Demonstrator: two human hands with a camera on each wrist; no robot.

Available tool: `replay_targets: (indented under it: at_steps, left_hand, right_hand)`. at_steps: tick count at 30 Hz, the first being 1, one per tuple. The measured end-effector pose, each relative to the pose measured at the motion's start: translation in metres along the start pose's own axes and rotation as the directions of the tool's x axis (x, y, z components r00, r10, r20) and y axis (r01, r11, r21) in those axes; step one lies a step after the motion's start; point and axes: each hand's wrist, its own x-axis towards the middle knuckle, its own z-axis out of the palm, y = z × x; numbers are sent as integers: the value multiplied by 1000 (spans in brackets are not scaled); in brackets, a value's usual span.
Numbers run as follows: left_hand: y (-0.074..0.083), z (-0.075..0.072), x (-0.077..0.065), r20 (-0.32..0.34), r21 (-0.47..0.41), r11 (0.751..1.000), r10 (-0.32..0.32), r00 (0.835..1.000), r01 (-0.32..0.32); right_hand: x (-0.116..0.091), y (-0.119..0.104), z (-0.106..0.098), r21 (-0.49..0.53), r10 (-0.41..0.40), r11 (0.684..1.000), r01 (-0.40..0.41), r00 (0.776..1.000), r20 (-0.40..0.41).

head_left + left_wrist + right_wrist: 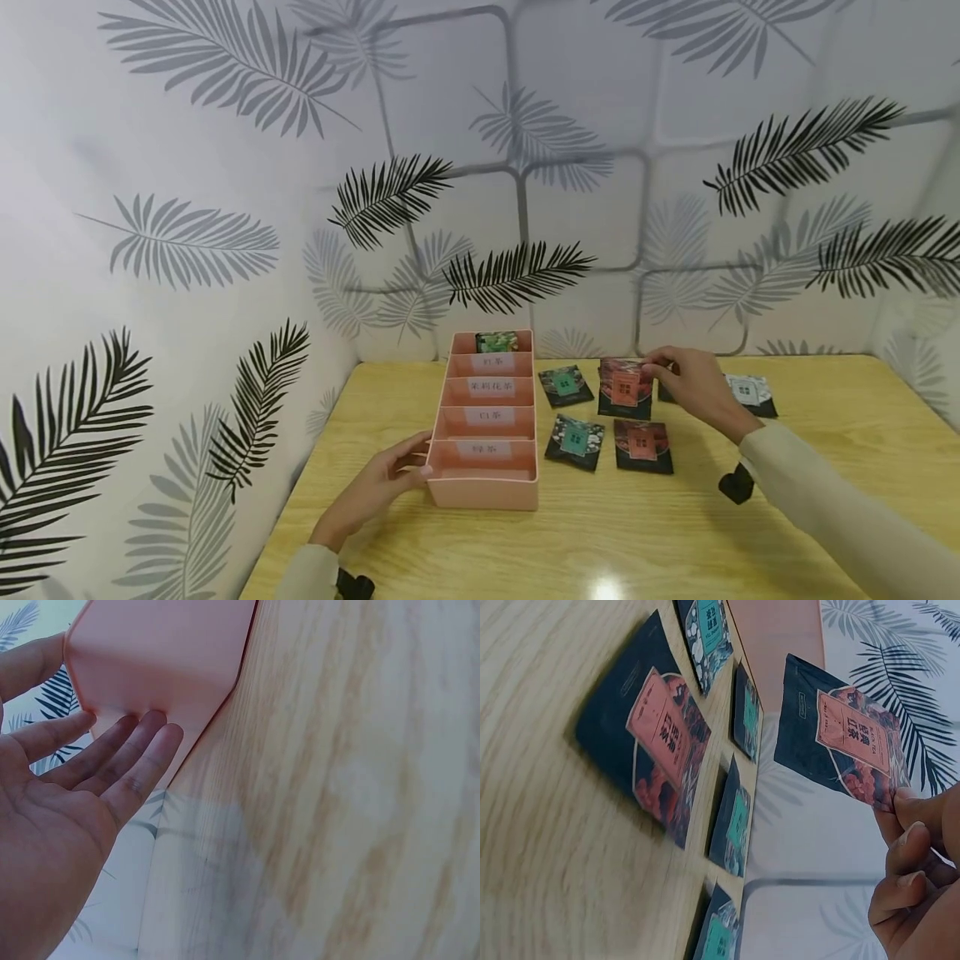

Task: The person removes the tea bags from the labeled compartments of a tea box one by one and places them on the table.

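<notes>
My right hand (pixel 696 385) pinches a corner of a black tea bag packet (pixel 847 731) with a red label. In the right wrist view it is raised above the table, thumb and forefinger at its edge. Another red-labelled tea packet (pixel 643 446) lies on the table in front of it. A long pink divided box (pixel 483 493) stands left of the packets. My left hand (pixel 382 487) rests against the box's left side near the front corner, its fingers (pixel 146 761) extended along the wall. A green packet (pixel 497 342) shows in the rearmost compartment.
Two green-labelled packets, a dark one (pixel 561 398) and a white-flowered one (pixel 576 442), lie right of the box. Beyond my right hand lies a white-and-dark packet (pixel 750 392), with another partly hidden. A leaf-patterned curtain (pixel 600 208) hangs behind the wooden table (pixel 570 542).
</notes>
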Motion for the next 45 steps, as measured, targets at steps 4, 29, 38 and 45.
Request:
replay_targets:
  at_steps: [4,29,38,45]
  left_hand:
    - [1,1,-1,4,1,1000,-7,1000,7]
    - [3,3,1,-9,28,1000,-8,1000,8]
    - [3,3,3,1,35,999,-4,1000,4]
    - [2,2,3,-2,49,999,11,1000,-10]
  right_hand:
    - [-12,10,-3,5,21,1000,-21,1000,-9]
    - [-67,57,-27,-36,110,993,-111,993,-29]
    - [-81,71,-30,-45,199,979,-197,979,45]
    - [-85,81,-31,-73,235,971,-229,968,87]
